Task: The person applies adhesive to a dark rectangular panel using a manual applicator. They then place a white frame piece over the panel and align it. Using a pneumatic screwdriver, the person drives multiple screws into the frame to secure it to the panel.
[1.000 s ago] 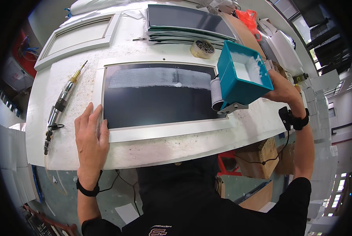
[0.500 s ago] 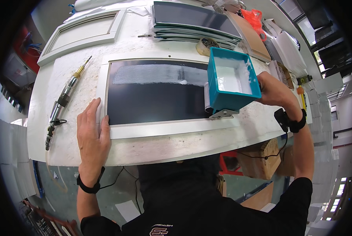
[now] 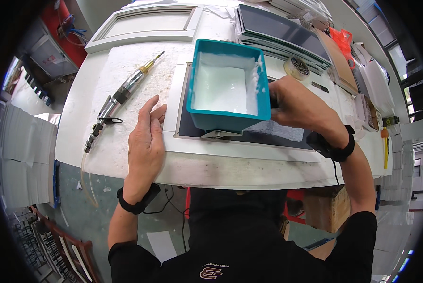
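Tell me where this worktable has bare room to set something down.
Between the pneumatic screwdriver and left hand; also the near strip of worktable, in front of the white frame. Crowded: far right, with stacked dark panels, brown board and red bag.

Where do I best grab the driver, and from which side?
Probably the driver mid-body, from above and its right, with the nearby left hand: it lies diagonally, uncovered, with its thin bit at the far end and hose at the near one.

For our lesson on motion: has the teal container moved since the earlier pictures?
Yes, the teal container moved left, from right end to left part of the coated panel.
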Motion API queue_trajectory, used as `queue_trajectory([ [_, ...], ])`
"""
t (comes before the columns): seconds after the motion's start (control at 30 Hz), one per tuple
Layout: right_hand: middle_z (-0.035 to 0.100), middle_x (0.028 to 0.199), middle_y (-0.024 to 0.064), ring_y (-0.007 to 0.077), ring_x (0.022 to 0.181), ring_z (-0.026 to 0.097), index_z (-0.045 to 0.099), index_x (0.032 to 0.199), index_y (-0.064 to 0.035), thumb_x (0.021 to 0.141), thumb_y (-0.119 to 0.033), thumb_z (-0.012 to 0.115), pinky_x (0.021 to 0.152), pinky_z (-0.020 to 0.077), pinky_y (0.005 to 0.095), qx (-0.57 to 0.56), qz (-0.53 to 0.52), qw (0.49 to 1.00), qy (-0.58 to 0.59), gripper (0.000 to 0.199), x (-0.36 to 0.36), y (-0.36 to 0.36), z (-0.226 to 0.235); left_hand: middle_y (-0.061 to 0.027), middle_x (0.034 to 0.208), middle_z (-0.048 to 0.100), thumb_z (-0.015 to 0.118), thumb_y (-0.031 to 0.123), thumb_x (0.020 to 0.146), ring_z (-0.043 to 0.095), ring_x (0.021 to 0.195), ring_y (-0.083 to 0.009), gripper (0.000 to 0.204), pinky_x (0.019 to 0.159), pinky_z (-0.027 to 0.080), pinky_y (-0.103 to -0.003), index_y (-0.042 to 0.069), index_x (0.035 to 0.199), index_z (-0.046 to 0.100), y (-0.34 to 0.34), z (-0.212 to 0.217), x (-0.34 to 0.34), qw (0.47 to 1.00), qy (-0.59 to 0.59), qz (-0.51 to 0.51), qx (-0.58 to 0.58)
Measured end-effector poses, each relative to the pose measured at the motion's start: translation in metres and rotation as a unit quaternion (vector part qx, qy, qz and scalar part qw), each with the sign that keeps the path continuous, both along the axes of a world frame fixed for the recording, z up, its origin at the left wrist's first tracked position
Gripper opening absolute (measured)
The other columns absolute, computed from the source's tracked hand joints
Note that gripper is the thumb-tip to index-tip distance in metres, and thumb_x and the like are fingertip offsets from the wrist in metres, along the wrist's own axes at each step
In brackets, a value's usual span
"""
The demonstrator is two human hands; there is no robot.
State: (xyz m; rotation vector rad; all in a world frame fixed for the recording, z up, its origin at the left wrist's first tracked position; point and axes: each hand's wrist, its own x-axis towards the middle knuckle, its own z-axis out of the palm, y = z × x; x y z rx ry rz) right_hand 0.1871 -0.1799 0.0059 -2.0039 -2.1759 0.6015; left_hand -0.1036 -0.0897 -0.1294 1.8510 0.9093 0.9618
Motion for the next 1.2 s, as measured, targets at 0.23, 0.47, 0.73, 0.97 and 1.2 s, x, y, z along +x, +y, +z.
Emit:
queue_trajectory([
  [0.23,0.069,0.077,0.0197,0.0332,0.062,0.058,0.076,0.102,-0.0021,0.087,-0.021,0.08,0.066,0.0495,0.0396,0.098,0.017,0.99,0.102,0.024,-0.016,0.027,-0.012,-0.0248,0.124,0.068,0.044,0.002,0.105,0.069,0.112,-0.0316,0.043,0.1,0.052,-0.038,0.002,0.148,0.044,0.0,-0.003,0.0,0.999,0.021,0.008,0.035],
  [0.47,0.072,0.077,0.013,0.023,0.065,0.064,0.078,0.105,-0.0055,0.088,-0.026,0.081,0.066,0.0494,0.037,0.09,-0.034,0.994,0.058,0.026,0.013,0.03,0.004,-0.017,0.129,0.061,0.064,0.006,0.095,0.058,0.112,-0.0283,0.052,0.099,0.047,-0.04,0.003,0.145,0.05,-0.005,0.0,0.006,0.987,0.113,0.002,0.113],
  [0.73,0.07,0.071,0.0132,0.0266,0.064,0.063,0.079,0.1,-0.0047,0.086,-0.028,0.082,0.066,0.0494,0.0398,0.061,-0.057,0.997,0.008,0.028,0.045,0.007,-0.014,-0.0186,0.127,0.06,0.062,0.003,0.093,0.058,0.111,-0.0305,0.052,0.098,0.047,-0.04,0.002,0.144,0.051,-0.01,0.007,0.014,0.984,0.123,0.002,0.128],
  [0.97,0.071,0.076,0.0145,0.0255,0.066,0.063,0.077,0.103,-0.0032,0.084,-0.028,0.083,0.068,0.0506,0.0374,-0.002,-0.164,0.986,-0.014,0.031,0.094,-0.062,0.004,-0.0183,0.131,0.059,0.061,0.006,0.097,0.058,0.108,-0.0288,0.048,0.098,0.048,-0.04,0.001,0.145,0.051,-0.013,0.007,0.012,0.983,0.148,0.011,0.105],
  [1.2,0.077,0.092,0.0135,0.0199,0.077,0.067,0.075,0.106,-0.0014,0.085,-0.027,0.085,0.079,0.0527,0.036,0.087,-0.297,0.951,-0.017,0.035,0.149,-0.168,0.023,-0.016,0.132,0.059,0.059,0.006,0.098,0.057,0.107,-0.0251,0.047,0.096,0.049,-0.038,0.003,0.145,0.052,-0.015,0.01,0.014,0.985,0.157,0.018,0.075],
])
